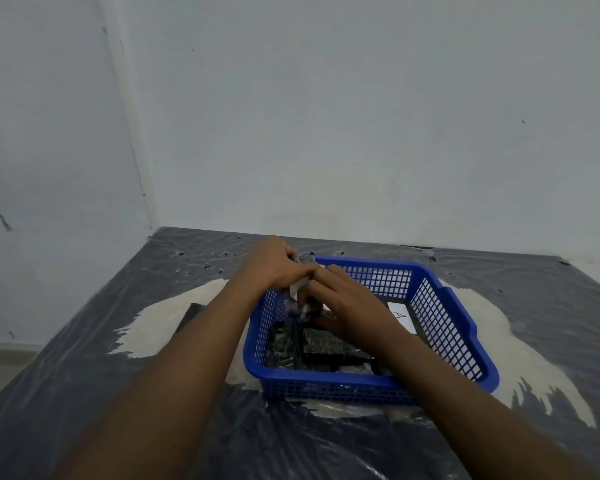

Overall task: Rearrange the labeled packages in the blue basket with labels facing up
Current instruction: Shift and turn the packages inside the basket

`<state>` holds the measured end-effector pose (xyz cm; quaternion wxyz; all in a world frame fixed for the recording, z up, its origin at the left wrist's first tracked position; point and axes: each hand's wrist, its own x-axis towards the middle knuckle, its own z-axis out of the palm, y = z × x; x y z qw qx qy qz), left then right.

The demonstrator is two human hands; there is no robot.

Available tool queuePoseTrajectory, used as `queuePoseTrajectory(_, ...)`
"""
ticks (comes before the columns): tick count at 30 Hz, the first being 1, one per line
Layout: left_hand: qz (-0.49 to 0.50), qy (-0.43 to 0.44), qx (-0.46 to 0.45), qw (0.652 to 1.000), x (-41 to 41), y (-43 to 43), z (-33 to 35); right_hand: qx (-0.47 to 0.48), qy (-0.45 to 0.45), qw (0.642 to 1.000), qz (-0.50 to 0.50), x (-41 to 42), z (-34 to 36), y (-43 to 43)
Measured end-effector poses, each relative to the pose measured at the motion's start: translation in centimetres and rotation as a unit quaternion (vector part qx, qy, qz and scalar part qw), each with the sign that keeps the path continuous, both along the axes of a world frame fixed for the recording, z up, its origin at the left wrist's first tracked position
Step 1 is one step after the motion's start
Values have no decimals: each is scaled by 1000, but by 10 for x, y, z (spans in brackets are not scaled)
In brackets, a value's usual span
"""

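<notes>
Inside blue basket (pixel 440 317), both hands (pixel 278 268) hold one dark package (pixel 300 299).

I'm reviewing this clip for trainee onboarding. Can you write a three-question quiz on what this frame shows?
1. True or false: both hands, the left hand and the right hand, are on the same package.
2. Which letter shows on the white label lying face up in the blue basket? A) A B) C C) F
3. Fill in: the held package is above the basket's ____ corner, far-left or near-right.

Key: 1 true; 2 A; 3 far-left.
</notes>
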<state>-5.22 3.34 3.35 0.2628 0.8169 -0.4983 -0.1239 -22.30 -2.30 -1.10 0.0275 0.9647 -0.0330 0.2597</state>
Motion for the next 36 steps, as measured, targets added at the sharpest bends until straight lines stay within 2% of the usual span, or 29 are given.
queuePoseTrajectory(3,-3,-25,-28,999,-2,-5,-11,86,-8,995,-51,-19,-2,-9)
queuePoseTrajectory(7,4,-110,-36,993,-9,-13,-34,159,-86,957,-227,-69,-4,-41)
queuePoseTrajectory(11,8,-171,-9,985,-11,-27,-45,168,-46,903,-392,-105,-5,-67)
queuePoseTrajectory(15,12,-215,25,976,-12,-35,-48,175,3,863,-474,-119,-6,-80)
queuePoseTrajectory(20,18,-316,80,945,-14,-39,-58,234,54,835,-494,-116,-26,-82)
queuePoseTrajectory(26,13,-389,118,914,-12,-39,-71,205,48,839,-502,-112,-31,-80)
queuePoseTrajectory(29,-24,-448,170,877,-12,-34,-67,193,55,837,-509,-111,-31,-77)
queuePoseTrajectory(31,-44,-442,207,871,-11,-32,-62,187,59,836,-512,-110,-30,-75)
queuePoseTrajectory(36,-64,-361,305,879,-4,-30,-53,183,68,833,-517,-108,-28,-73)
